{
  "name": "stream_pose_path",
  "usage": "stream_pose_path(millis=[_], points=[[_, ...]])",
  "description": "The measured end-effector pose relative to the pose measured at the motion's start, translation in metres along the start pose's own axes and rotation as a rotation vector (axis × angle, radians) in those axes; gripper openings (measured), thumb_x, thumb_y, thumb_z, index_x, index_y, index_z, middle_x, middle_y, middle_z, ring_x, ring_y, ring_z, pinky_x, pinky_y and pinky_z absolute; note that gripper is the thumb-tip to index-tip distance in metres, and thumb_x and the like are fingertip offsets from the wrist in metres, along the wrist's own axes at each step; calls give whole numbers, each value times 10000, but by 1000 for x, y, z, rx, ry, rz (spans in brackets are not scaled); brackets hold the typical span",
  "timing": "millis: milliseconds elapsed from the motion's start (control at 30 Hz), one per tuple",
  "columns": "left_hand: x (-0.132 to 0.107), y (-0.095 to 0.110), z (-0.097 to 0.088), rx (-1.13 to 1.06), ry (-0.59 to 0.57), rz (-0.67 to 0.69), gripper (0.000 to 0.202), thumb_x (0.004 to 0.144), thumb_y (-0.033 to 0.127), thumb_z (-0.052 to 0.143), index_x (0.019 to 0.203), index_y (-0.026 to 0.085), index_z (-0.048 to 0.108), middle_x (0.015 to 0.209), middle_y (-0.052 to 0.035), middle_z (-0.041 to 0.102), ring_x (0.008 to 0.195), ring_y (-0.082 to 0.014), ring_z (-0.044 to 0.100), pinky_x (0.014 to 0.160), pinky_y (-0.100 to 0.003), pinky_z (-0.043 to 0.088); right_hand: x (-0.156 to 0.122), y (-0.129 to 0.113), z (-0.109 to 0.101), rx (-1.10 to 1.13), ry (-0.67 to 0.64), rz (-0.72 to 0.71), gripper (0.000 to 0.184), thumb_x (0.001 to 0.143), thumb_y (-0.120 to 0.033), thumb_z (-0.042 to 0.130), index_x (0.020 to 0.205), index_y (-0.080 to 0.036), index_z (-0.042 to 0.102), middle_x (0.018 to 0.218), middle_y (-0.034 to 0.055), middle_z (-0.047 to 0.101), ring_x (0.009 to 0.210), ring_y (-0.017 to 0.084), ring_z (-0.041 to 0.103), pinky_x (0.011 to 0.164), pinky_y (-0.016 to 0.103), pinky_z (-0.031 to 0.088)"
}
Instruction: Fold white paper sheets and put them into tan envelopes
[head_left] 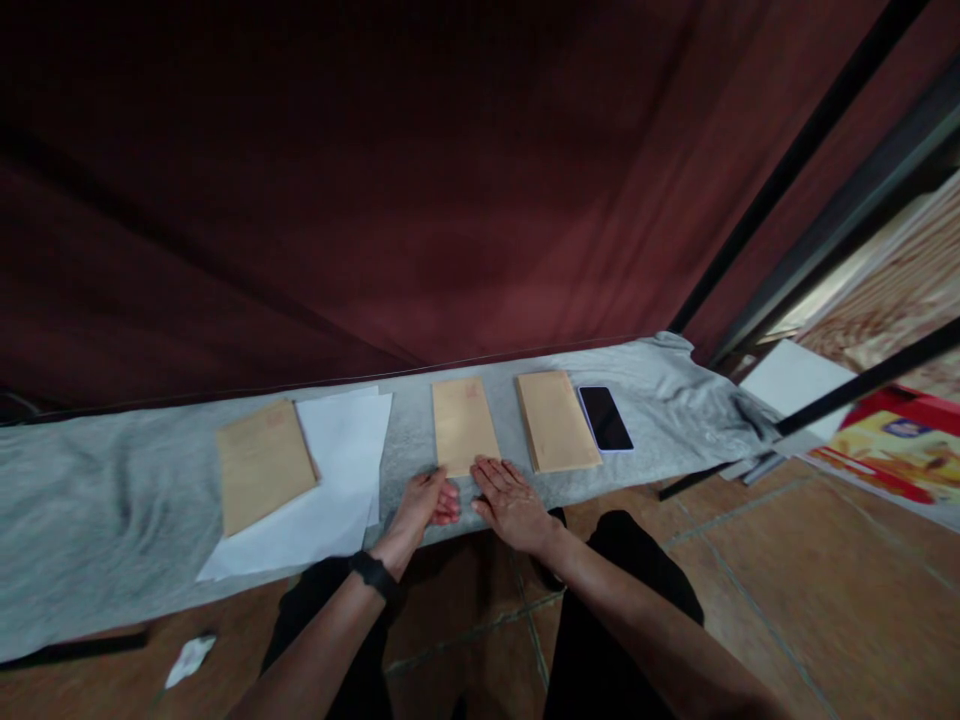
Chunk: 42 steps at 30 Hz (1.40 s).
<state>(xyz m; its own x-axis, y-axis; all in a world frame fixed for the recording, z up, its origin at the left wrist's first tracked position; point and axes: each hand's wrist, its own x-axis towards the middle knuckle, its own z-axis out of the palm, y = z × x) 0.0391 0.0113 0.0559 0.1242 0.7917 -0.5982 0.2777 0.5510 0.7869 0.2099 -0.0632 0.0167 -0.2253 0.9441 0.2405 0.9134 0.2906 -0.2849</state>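
Observation:
A tan paper envelope lies flat in front of me, its short edge toward me and a small red print near its far right corner. My left hand is at its near left corner, thumb on the paper and the other fingers curled; it appears to pinch that edge. Flat on the near right edge rests my right hand, fingers stretched out. Just right of it is a stack of similar envelopes. Another pile of envelopes lies at the left, partly covering white paper sheets.
A grey cloth covers the narrow table. A phone with a dark screen lies right of the envelope stack. Behind hangs a dark red curtain. A red and yellow box and black metal bars stand at the right.

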Motion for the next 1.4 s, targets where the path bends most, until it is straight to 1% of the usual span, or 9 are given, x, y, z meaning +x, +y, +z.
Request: stream_pose_path(millis=[100,167,233,367,567,900,1067,1200,1400], points=[[-12,-10,-3,188,125,262,367,921,460,553,666,204,614,538,-18,616,521,-166,637,512,-234,484,1,-3,-1,-10,2,2,544,1035,-387,478,1515,-135,442,1589,136,400,1477,223,383,1226,411,321],[-16,-16,-2,426,199,565,305,934,436,539,769,221,677,736,-59,709,775,-219,711,722,-292,558,2,-6,-2,-14,13,5,529,1033,-385,485,1516,-172,449,1593,133,395,1470,229,397,1217,423,334],[-14,-22,0,658,197,823,316,974,418,476,1018,216,714,1088,-107,740,1102,-267,674,992,-389,515,3,-9,-3,-20,24,16,514,1028,-388,498,1508,-207,466,1593,132,397,1460,242,412,1208,443,344],[3,-37,3,1004,97,1057,546,1038,442,333,1448,119,494,1520,-166,503,1425,-271,456,1191,-474,358,3,-14,-1,-28,29,46,526,1012,-375,524,1501,-187,478,1587,131,411,1463,249,406,1213,430,334],[11,-56,-2,1230,124,1140,669,1041,501,319,1572,95,301,1605,-175,370,1512,-268,309,1231,-470,299,-1,-13,7,-57,17,58,605,975,-331,547,1540,-165,410,1611,124,369,1478,248,376,1232,416,281],[6,-57,-2,1213,171,1109,744,1012,572,367,1573,87,304,1609,-202,340,1519,-294,282,1231,-485,300,-9,-11,21,-160,33,147,678,980,-414,512,1510,-5,407,1582,226,374,1491,311,345,1229,456,270],[5,-62,-6,1192,215,1105,745,1005,576,389,1580,112,297,1602,-194,358,1507,-301,312,1229,-495,302,-10,-10,20,-167,49,174,719,972,-461,523,1518,-10,395,1563,248,391,1478,344,364,1213,509,282],[13,-50,-8,1215,141,1063,670,1035,530,323,1566,120,338,1607,-168,361,1511,-272,309,1244,-480,268,-9,-10,16,-170,19,172,706,974,-449,531,1498,10,417,1571,255,373,1482,346,354,1217,493,280],[53,-6,3,1224,-61,1066,556,1065,409,251,1572,197,336,1636,-88,332,1525,-194,277,1259,-416,211,-5,-3,15,-152,-8,150,716,950,-491,577,1458,4,479,1545,263,412,1445,365,413,1188,494,334]])
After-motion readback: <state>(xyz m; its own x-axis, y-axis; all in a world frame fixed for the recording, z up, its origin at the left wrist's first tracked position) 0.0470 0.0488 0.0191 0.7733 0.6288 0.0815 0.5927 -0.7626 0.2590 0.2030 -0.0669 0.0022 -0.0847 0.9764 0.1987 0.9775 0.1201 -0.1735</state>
